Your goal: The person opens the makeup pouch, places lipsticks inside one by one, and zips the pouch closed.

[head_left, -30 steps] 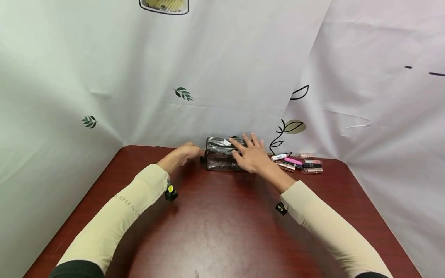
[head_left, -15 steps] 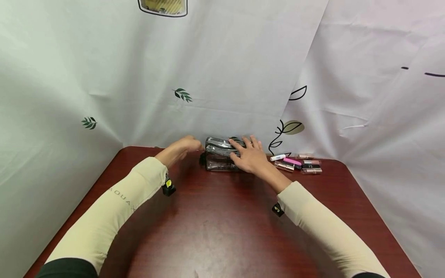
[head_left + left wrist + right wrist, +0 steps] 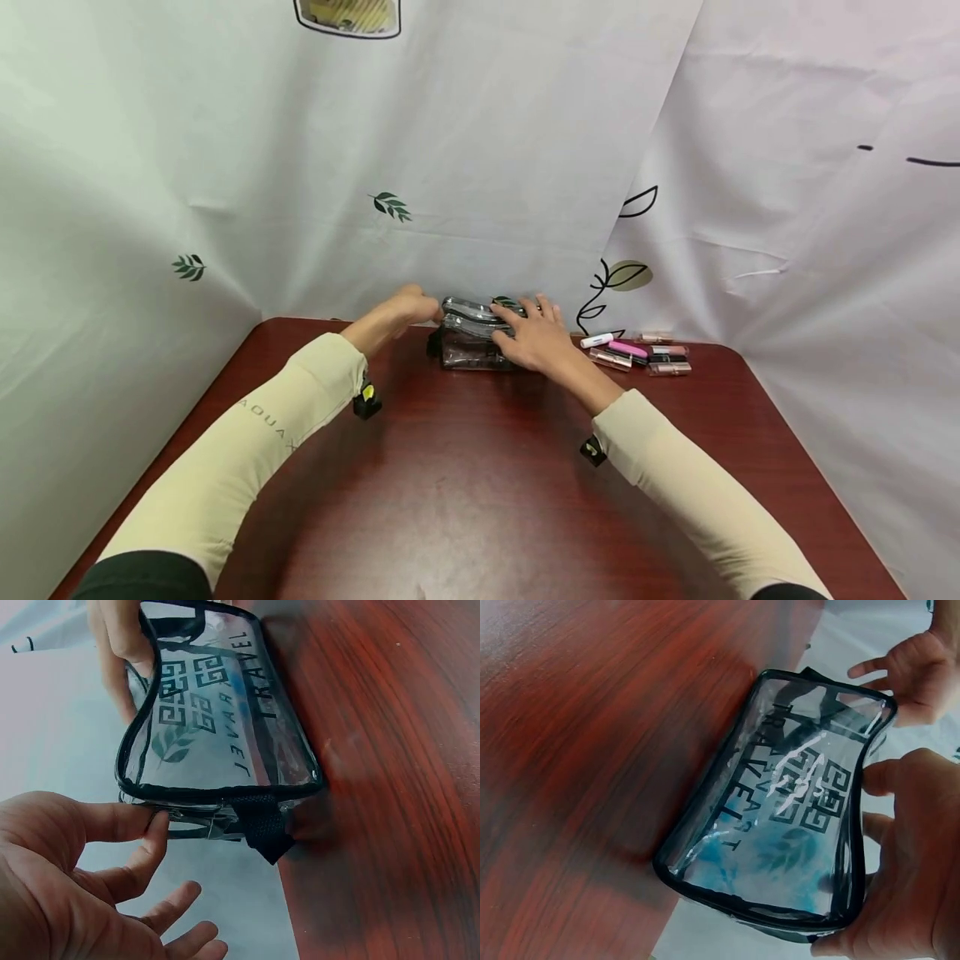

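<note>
A clear travel pouch [image 3: 474,353] with black piping lies at the back of the table, its black lettering legible in both wrist views. My left hand [image 3: 405,308] is at its left end. In the left wrist view, thumb and forefinger pinch the top corner beside the zip, while the other fingers stay loose; whether a zip pull is between them I cannot tell. A black strap loop [image 3: 262,829] hangs from that end. My right hand [image 3: 538,340] rests with spread fingers over the pouch's right part and covers it in the head view.
Right of the pouch lie a white tube [image 3: 597,341], a pink tube [image 3: 627,349] and several lipstick-like cosmetics [image 3: 669,368]. White printed cloth [image 3: 465,167] hangs behind the reddish-brown table [image 3: 465,500] and along its sides.
My left hand has risen slightly and come closer to the pouch's upper left corner. The right hand stays on the pouch, with little movement.
</note>
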Motion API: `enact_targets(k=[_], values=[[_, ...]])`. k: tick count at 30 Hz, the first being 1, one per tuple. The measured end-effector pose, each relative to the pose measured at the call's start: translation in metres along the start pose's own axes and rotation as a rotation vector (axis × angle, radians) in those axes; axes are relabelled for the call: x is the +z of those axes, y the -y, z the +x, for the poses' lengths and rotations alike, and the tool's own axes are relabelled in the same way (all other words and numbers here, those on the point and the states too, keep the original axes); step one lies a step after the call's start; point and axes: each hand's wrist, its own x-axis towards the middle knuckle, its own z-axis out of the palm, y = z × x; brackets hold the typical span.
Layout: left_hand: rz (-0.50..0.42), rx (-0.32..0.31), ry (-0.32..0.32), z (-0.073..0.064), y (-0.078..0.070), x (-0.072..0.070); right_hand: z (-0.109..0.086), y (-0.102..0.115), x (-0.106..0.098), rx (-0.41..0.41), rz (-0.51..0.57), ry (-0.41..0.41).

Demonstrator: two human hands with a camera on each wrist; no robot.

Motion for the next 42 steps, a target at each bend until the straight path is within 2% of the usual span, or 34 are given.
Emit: enact_targets(k=[5, 8, 11, 12, 13, 16, 18, 19, 20, 23, 25, 31, 42], values=[[-0.026, -0.011, 0.023, -0.007, -0.01, -0.009, 0.001, 0.003, 0.0, 0.006, -0.017, -0.006], [0.013, 0.006, 0.003, -0.012, -0.019, -0.015, 0.002, 0.004, 0.0, 0.012, -0.026, -0.017], [0.081, 0.036, -0.025, -0.012, -0.027, -0.014, 0.002, 0.004, -0.001, 0.022, -0.035, -0.022], [0.108, 0.041, -0.035, -0.009, -0.027, -0.012, 0.003, 0.004, -0.001, 0.024, -0.035, -0.019], [0.134, 0.057, -0.048, 0.007, -0.021, -0.01, 0.003, 0.004, -0.001, 0.024, -0.034, -0.014], [0.26, 0.068, -0.102, 0.035, -0.016, -0.001, 0.004, 0.005, -0.001, 0.027, -0.017, 0.002], [0.321, 0.056, -0.117, 0.046, -0.018, 0.005, 0.004, 0.004, 0.0, 0.034, -0.004, 0.007], [0.345, 0.048, -0.117, 0.044, -0.022, 0.007, 0.004, 0.004, 0.0, 0.039, 0.001, 0.008], [0.369, 0.027, -0.112, 0.028, -0.034, 0.01, 0.004, 0.004, 0.0, 0.044, 0.006, 0.009], [0.366, 0.012, -0.068, 0.001, -0.053, 0.016, 0.004, 0.004, 0.001, 0.05, 0.016, 0.006], [0.37, 0.02, -0.055, -0.012, -0.061, 0.02, 0.003, 0.003, 0.001, 0.048, 0.022, 0.003], [0.407, 0.063, -0.068, -0.012, -0.063, 0.034, 0.002, 0.002, -0.001, 0.029, 0.056, -0.008], [0.422, 0.099, -0.045, 0.003, -0.067, 0.051, 0.004, -0.002, -0.008, 0.002, 0.101, 0.042]])
